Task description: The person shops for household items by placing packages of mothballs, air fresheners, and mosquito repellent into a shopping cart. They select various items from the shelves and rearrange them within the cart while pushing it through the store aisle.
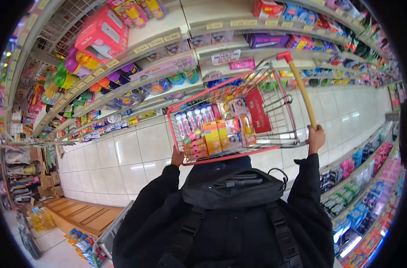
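Observation:
A wire shopping cart with a red rim (169, 126) stands sideways in front of me. My left hand (178, 157) is closed on the rim at its near left corner. At the cart's other end, my right hand (316, 137) wraps round the near end of the yellow handle (302, 91). Inside the basket are several white-capped bottles (194, 122), yellow boxes (217, 137) and orange-and-pink packs (196, 148). A red panel (258, 114) sits toward the handle end.
Stocked shelves (154, 51) with price tags line the far side of the cart. Another shelf (360, 196) of colourful packs runs along the right. White floor tiles (100, 167) stretch leftward to brown panels (80, 213) on the floor. A black bag (234, 190) hangs on my chest.

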Demonstrator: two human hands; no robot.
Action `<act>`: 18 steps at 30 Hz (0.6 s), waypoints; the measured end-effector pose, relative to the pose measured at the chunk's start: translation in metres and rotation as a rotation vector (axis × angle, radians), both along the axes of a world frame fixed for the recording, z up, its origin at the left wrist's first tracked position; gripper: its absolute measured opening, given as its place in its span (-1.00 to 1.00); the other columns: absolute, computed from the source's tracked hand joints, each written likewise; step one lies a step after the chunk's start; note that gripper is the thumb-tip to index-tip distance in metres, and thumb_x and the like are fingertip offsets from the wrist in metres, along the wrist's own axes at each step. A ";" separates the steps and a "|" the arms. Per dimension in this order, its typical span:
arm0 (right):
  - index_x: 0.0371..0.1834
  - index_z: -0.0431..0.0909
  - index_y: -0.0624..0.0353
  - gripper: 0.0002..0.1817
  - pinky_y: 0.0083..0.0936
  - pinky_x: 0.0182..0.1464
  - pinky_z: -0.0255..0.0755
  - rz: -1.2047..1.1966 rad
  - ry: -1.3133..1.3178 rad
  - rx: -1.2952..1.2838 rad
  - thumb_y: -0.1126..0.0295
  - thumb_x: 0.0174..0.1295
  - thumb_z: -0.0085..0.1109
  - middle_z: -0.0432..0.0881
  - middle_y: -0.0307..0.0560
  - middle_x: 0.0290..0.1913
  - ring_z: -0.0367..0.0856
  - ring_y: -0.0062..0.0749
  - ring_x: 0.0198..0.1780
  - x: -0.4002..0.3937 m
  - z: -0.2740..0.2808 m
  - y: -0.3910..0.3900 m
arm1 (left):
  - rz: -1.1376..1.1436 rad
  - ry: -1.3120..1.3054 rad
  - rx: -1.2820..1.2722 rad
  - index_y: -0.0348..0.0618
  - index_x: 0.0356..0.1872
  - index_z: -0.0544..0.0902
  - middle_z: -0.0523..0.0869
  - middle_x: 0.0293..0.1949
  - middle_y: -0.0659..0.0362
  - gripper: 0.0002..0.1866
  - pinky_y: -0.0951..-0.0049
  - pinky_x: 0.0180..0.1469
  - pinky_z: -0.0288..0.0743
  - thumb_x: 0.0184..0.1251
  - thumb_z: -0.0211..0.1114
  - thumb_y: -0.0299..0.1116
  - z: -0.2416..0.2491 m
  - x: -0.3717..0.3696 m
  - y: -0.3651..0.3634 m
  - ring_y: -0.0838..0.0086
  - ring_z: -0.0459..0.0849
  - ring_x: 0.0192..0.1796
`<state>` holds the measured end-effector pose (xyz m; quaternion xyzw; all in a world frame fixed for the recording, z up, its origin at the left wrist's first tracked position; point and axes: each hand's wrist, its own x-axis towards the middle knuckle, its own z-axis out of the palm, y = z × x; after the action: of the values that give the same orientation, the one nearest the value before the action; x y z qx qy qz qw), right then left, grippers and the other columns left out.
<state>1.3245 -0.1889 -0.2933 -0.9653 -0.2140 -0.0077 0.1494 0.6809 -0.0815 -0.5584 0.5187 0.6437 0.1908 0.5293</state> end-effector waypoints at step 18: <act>-0.56 0.63 0.26 -0.59 -0.39 -0.50 0.41 0.359 0.592 -0.023 0.07 0.01 0.39 0.59 -0.11 -0.67 0.57 -0.38 -0.63 0.054 0.006 -0.006 | 0.807 -0.183 -0.034 -0.08 -0.16 0.74 0.25 -0.70 0.35 -0.66 0.42 -0.67 0.08 0.29 0.21 -0.06 0.042 0.052 -0.014 0.58 0.21 -0.70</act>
<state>1.3783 -0.1950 -0.2876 -0.8744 -0.3277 0.3015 0.1930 0.7331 -0.0953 -0.5169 0.1968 0.7488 0.4175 0.4757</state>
